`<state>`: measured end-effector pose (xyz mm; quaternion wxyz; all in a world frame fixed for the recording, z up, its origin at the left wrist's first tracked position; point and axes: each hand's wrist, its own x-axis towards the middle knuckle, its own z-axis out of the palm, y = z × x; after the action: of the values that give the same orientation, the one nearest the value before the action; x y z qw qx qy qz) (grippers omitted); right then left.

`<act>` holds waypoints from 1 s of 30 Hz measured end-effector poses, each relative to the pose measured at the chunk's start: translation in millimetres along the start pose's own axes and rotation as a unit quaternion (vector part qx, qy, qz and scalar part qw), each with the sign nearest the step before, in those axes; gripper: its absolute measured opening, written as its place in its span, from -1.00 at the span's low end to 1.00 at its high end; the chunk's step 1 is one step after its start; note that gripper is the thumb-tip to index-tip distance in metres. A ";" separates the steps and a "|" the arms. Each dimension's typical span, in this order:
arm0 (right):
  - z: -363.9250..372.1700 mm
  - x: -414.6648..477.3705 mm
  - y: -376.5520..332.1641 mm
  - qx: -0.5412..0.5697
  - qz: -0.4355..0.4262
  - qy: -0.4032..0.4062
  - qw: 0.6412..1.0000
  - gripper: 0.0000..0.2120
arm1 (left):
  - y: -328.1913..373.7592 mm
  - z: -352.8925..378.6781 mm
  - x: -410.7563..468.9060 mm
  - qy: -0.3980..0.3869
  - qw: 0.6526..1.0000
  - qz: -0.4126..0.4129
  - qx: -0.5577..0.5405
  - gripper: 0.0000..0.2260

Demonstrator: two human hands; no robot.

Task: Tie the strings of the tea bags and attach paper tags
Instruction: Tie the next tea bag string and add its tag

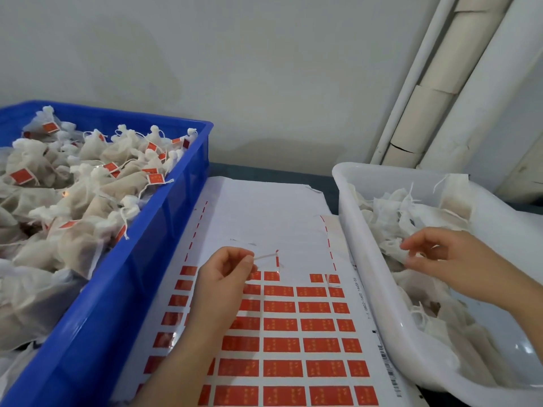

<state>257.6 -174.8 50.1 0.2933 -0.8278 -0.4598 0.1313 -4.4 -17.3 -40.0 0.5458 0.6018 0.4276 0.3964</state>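
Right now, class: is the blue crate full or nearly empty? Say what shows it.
Full. Tied, tagged tea bags heap up to the rim of the blue crate, several poking above it.

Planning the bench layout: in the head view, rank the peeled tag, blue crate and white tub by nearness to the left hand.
1. peeled tag, pinched by the left hand
2. blue crate, just left
3. white tub, far right

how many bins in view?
2. Blue crate at left, holding tagged tea bags; white tub at right, holding untagged tea bags. More could sit out of frame.
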 end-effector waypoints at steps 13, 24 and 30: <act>-8.0 -2.5 1.2 0.004 0.005 0.068 0.998 -0.82 | -0.9 0.2 0.4 -0.004 1.000 0.010 0.000 -0.94; -10.9 -9.4 -10.4 0.080 -0.081 0.117 0.987 -0.69 | -0.8 0.2 2.3 -0.001 1.000 0.016 -0.006 -0.94; -14.2 -21.5 -49.2 0.165 -0.147 0.213 0.952 -0.80 | 4.2 -0.6 0.7 -0.009 0.999 0.025 -0.036 -0.97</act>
<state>219.2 -178.1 90.0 0.5331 -0.7000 -0.4749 -0.0181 -4.4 -16.6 -35.7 0.5606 0.5956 0.3931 0.4200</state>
